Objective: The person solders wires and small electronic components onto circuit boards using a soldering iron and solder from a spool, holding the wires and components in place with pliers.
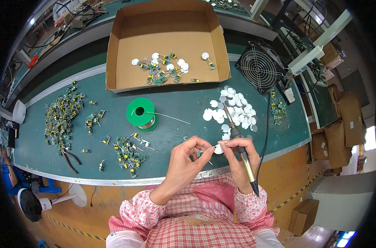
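Both hands meet at the near table edge. Left hand (187, 155) pinches a small circuit board (200, 153); right hand (237, 153) grips a white disc (218, 149) and the soldering iron (237, 136). The iron's long axis runs near-right to far-left, its tip pointing away over the disc pile (235, 110).

An electronics assembly workshop: around a green solder spool (141, 114) on a long green workbench (183, 124) lie heaps of small circuit boards (62, 116) to its left, white discs (236, 110) and a fan (261, 67) to its right, a cardboard tray (167, 41) behind.
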Tool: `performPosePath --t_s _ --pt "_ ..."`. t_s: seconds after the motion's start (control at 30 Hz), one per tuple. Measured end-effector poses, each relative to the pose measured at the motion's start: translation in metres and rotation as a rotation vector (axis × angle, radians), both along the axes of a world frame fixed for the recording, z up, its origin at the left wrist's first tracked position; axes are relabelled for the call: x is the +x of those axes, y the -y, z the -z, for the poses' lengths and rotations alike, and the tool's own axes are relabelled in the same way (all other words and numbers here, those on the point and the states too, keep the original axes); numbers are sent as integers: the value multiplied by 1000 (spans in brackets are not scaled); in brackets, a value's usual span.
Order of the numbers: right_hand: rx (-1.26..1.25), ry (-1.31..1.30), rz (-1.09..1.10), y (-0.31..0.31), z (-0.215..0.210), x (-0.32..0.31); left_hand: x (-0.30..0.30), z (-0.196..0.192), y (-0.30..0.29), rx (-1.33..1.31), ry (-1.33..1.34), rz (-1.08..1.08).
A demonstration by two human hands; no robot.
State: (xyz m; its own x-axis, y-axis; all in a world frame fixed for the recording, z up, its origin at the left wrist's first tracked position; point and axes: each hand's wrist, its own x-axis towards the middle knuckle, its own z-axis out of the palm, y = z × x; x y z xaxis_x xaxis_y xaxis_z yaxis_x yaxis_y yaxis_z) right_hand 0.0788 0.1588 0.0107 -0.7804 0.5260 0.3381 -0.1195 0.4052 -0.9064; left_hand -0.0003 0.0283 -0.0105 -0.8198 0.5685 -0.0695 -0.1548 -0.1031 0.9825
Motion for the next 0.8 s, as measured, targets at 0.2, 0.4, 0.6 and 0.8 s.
performPosePath --t_s 0.2,0.4,0.6,0.8 --pt "50 5 -22 0 -2 2 -2 -14 5 -162 -356 -49" --pt "76 37 -53 -1 -6 3 -4 -8 6 -103 -281 -18" --pt "122 -2 -62 0 -5 -2 -4 4 6 -11 -70 34" --pt "184 12 -76 1 -4 -6 -4 5 7 73 126 30"
